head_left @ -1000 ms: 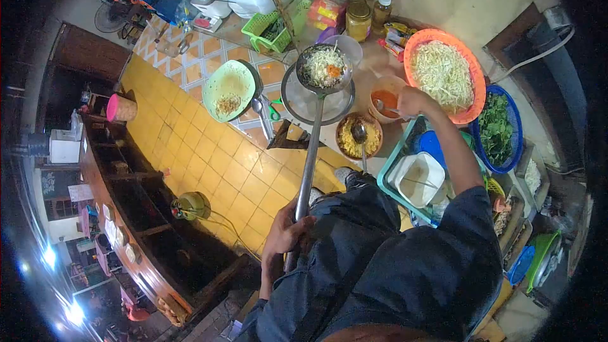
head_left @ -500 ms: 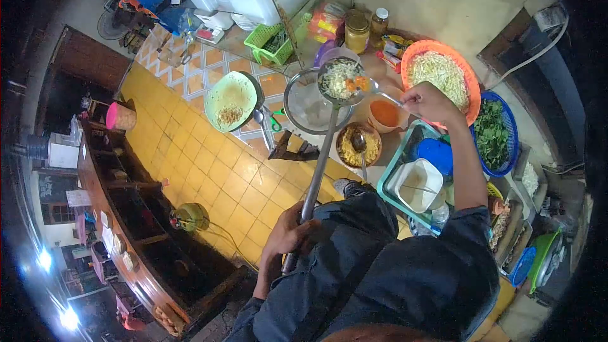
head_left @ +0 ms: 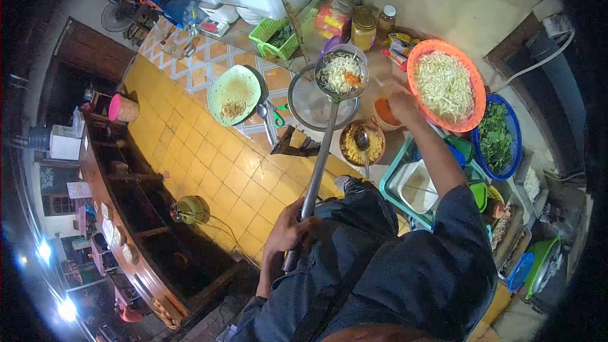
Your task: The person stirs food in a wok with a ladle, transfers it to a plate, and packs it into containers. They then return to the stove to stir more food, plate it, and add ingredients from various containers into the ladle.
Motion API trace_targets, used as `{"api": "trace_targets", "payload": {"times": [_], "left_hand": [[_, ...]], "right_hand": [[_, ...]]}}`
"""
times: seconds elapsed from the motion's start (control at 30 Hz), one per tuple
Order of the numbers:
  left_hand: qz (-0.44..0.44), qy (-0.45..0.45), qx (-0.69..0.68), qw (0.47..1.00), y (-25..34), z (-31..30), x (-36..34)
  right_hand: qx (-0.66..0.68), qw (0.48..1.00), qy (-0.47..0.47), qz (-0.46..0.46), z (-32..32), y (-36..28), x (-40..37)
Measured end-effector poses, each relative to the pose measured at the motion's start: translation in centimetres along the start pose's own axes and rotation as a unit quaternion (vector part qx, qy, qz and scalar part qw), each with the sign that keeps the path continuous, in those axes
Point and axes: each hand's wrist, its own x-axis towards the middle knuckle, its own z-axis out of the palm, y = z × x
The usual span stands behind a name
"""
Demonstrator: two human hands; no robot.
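Observation:
My left hand [head_left: 288, 231] is wrapped round the long metal handle of a ladle [head_left: 322, 158]. The ladle's bowl holds shredded white food [head_left: 339, 71] with an orange-red dab on its right side, above a round strainer-like pan [head_left: 307, 104]. My right hand [head_left: 400, 106] is over the right side of a tub of orange-red paste [head_left: 384, 113]; its fingers are partly hidden, and what they hold is too hard to make out. Just below the tub, a brown bowl of yellow food [head_left: 373, 145] has a spoon [head_left: 362, 140] in it.
An orange basket of shredded cabbage [head_left: 476, 92] and a blue basket of green leaves [head_left: 518, 136] stand at the right. A teal tray [head_left: 387, 180] holds a white container [head_left: 418, 185]. At the left are a pale green plate [head_left: 244, 79], green scissors [head_left: 277, 117] and a gas cylinder [head_left: 193, 209].
My right hand has moved from near the ladle's bowl down to the paste tub, and the spoon it held no longer shows clearly. The view has shifted slightly.

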Motion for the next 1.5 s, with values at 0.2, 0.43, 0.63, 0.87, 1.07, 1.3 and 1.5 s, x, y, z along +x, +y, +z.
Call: {"api": "trace_targets", "payload": {"times": [0.2,0.43,0.63,0.87,1.07,1.3,1.5], "left_hand": [[-0.057,-0.03,-0.014,0.998,0.4,-0.4,-0.2],[-0.024,-0.006,0.005,1.0,-0.7,-0.6,0.5],[-0.025,-0.017,0.043,0.999,0.4,-0.8,0.4],[-0.042,-0.054,0.026,0.997,0.7,0.0,0.4],[-0.029,-0.05,0.027,0.998,1.6,-0.5,-0.4],[-0.015,-0.028,0.06,0.998,0.4,-1.0,-0.3],[-0.086,-0.028,-0.005,0.996,3.0,-0.9,-0.9]], "right_hand": [[0.007,0.951,-0.27,-0.151,-1.9,1.0,1.6],[0.275,0.921,-0.252,-0.107,-7.3,5.3,-3.1],[0.371,0.904,-0.213,-0.015,-12.2,5.2,-5.6],[0.138,0.989,-0.038,-0.029,-17.0,2.6,-4.6],[0.061,0.997,-0.031,0.033,-6.8,1.5,-1.5],[-0.064,0.99,-0.116,-0.04,-2.6,-1.3,0.5],[0.031,0.972,-0.208,-0.105,-6.0,1.0,0.0]]}}
